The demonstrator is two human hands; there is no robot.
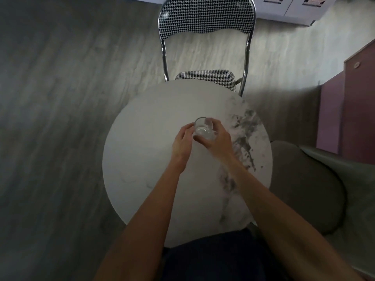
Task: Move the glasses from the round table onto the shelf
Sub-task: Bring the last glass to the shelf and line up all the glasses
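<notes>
Clear glass (203, 128) held over the round table (142, 159) — no shelf in view.

The right hand (218, 141) wraps its wall; the left hand (182, 140) touches the rim side, fingers loosely curled. Light, rigid, slick, breakable — best gripped firmly around the mid-wall, not the rim.

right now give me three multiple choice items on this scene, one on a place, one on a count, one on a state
1. Where is the houndstooth chair?
A. at the far side of the round table
B. on the table
C. lying on its side

2. How many glasses show on or over the table?
A. one
B. three
C. five

3. What is the right hand doing?
A. closed around the glass
B. flat on the table
C. holding the chair

A: its seat tucks under the far edge.
A: only one clear glass shows.
A: fingers wrap it, left hand beside.
</notes>
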